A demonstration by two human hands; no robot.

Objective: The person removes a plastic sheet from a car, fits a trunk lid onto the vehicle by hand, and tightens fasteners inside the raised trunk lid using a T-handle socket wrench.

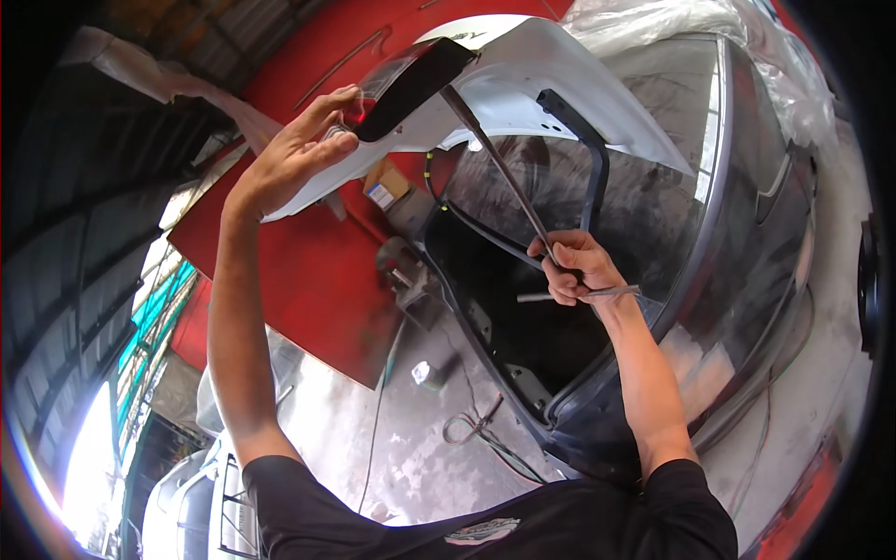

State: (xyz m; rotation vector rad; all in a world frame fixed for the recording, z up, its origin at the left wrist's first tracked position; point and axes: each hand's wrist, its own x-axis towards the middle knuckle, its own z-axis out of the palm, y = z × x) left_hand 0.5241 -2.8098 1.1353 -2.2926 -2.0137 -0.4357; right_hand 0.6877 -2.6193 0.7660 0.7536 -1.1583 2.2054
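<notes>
My left hand [303, 149] is raised at the upper left, its fingers and thumb around the near end of a car tail light [415, 89]. The light has a black back and a red lens. It lies against the raised white trunk lid [523, 70]. My right hand [574, 266] is closed around a T-handle socket wrench [511, 177], with the crossbar showing below the fist. The wrench's long shaft slants up to the left, and its far end reaches the back of the tail light; whether it sits on a fastener I cannot tell.
Below the lid is the car's open dark trunk [523, 327], with a black hinge arm [583, 140] beside the rear window. Plastic sheeting [691, 28] covers the roof. A red panel [299, 289] stands left. A hose [485, 429] lies on the concrete floor.
</notes>
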